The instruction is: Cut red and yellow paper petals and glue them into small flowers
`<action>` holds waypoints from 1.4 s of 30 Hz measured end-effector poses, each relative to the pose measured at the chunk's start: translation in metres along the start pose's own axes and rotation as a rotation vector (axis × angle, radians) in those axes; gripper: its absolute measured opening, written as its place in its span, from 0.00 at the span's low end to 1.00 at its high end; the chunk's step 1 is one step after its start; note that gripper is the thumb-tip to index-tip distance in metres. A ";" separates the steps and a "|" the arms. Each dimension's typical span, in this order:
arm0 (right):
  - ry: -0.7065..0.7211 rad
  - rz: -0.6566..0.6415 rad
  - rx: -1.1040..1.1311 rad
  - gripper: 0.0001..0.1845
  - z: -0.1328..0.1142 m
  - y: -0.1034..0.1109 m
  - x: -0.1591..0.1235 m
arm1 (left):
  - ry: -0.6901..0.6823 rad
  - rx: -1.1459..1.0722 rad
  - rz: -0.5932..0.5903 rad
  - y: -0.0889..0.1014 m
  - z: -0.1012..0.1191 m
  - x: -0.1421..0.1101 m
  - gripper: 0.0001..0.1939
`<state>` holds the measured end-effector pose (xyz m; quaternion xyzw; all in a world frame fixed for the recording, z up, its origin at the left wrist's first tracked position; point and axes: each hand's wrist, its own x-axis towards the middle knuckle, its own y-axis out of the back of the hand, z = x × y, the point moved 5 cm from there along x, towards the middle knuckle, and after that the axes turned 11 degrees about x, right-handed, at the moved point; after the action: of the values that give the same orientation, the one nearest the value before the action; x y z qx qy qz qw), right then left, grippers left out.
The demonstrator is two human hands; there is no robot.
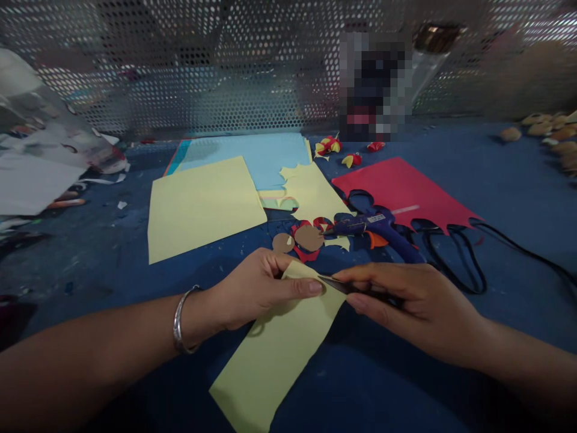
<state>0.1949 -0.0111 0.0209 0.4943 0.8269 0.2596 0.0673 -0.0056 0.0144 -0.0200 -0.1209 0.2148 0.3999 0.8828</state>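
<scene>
My left hand, with a silver bangle at the wrist, pinches the upper end of a pale yellow paper strip between thumb and fingers. The strip slants down toward the lower left. On the other side, my right hand is closed around scissors; their dark blades meet the strip's top edge close to my left thumb. Most of the scissors' handle is hidden by my fingers. Just beyond the hands lie two brown cardboard discs, the larger resting over red paper scraps.
A blue glue gun with a black cord lies at right. Behind are yellow sheets, blue paper, scalloped red paper and small red-yellow pieces. A clear bottle stands left; a perforated metal panel backs the table.
</scene>
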 end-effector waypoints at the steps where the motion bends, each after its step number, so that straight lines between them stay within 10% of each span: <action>1: 0.005 0.001 -0.001 0.13 -0.001 0.000 0.000 | -0.005 0.009 0.003 0.000 0.000 0.000 0.19; 42: 0.066 -0.021 -0.032 0.12 -0.005 -0.002 0.001 | 0.076 -0.225 -0.120 -0.014 0.005 0.000 0.16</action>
<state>0.1908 -0.0133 0.0241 0.4757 0.8296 0.2880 0.0506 0.0066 0.0068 -0.0152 -0.2468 0.1943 0.3628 0.8773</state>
